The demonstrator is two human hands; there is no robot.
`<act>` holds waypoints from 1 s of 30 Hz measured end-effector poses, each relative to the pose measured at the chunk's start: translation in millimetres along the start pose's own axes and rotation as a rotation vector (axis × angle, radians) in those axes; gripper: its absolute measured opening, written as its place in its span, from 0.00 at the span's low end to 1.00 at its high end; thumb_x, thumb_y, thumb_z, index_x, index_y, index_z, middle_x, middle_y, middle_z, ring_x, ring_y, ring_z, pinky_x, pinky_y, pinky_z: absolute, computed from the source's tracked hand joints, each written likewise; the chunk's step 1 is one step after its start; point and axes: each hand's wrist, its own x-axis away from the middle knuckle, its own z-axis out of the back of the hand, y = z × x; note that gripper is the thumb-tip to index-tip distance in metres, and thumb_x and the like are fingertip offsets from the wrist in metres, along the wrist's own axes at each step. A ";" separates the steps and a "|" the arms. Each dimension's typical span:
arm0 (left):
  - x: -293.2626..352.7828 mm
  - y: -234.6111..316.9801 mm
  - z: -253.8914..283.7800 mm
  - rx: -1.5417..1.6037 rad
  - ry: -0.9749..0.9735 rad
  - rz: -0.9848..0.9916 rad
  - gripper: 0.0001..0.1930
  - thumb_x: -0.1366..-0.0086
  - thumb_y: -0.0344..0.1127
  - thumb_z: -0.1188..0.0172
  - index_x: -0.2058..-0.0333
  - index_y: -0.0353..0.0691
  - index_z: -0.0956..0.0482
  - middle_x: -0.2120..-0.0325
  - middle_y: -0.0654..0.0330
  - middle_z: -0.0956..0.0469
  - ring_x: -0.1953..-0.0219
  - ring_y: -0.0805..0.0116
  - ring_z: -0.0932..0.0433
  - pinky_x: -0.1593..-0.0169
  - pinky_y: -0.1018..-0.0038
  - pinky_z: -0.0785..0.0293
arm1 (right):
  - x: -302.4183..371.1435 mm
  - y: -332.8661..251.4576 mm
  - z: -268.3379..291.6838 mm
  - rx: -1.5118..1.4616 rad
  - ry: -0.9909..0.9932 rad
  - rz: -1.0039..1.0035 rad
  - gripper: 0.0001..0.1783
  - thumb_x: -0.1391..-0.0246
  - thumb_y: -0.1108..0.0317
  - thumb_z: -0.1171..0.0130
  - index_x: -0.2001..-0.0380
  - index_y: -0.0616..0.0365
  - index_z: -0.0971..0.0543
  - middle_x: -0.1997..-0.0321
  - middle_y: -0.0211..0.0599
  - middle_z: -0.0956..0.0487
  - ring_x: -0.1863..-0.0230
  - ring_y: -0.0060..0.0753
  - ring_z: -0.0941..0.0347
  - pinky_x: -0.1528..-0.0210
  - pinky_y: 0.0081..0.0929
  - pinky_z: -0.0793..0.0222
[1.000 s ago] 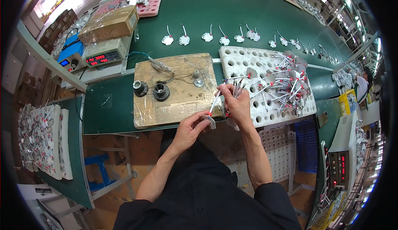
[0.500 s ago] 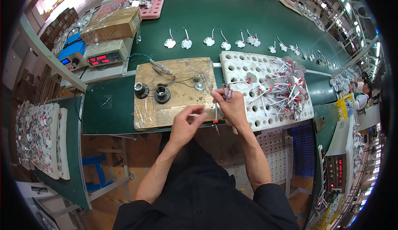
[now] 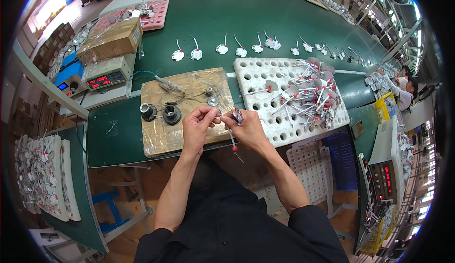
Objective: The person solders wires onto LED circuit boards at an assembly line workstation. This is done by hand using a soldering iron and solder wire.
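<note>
Nearest, between the two forearms, a white sleeved lead [image 3: 232,138] with a red collar [image 3: 234,149] hangs below the right hand [image 3: 247,128], near the front edge of the bench. The part past the collar shows only as a thin line. The right fingers grasp the lead, together with a bundle of dark wire ends [image 3: 238,116]. The left hand [image 3: 196,126] is just beside the right; its thumb and forefinger are pinched together. Whether a wire end lies between them cannot be told.

Beyond the hands lies a taped cardboard pad [image 3: 161,137]. Two black sockets [image 3: 172,114] stand on its left half; a small metal piece [image 3: 213,101] is at its far right. To the right of the pad, a white perforated foam tray [image 3: 256,79] carries a heap of disc-and-lead assemblies [image 3: 318,92], mostly on its right half.

To the far left, a meter with a red display [image 3: 106,78] supports a cardboard box [image 3: 113,40], beside a blue instrument [image 3: 70,76]. Farther, a row of white discs [image 3: 241,52] with leads crosses the green bench top [image 3: 213,16].
</note>
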 end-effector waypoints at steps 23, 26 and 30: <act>64.7 -37.8 11.5 0.297 -0.031 0.044 0.21 0.38 0.24 0.36 0.47 0.32 0.30 0.64 0.54 0.20 0.66 0.70 0.18 0.66 0.81 0.22 | -48.6 27.1 -2.7 0.008 0.262 0.096 0.11 0.46 0.63 0.34 0.69 0.61 0.16 0.79 0.37 0.18 0.81 0.25 0.25 0.75 0.30 0.32; 66.8 -36.9 7.9 0.270 0.092 -0.010 0.16 0.38 0.25 0.36 0.52 0.31 0.26 0.67 0.54 0.19 0.68 0.69 0.17 0.68 0.80 0.22 | -50.5 33.2 -6.6 0.096 0.241 0.109 0.10 0.46 0.64 0.34 0.69 0.61 0.16 0.80 0.42 0.20 0.79 0.36 0.22 0.75 0.33 0.31; 65.4 -40.3 7.6 0.165 0.215 -0.120 0.09 0.36 0.27 0.38 0.58 0.30 0.21 0.69 0.56 0.18 0.68 0.68 0.17 0.68 0.80 0.21 | -54.6 28.4 -3.9 0.349 0.085 0.135 0.12 0.48 0.63 0.34 0.71 0.63 0.16 0.81 0.46 0.21 0.80 0.39 0.23 0.74 0.31 0.30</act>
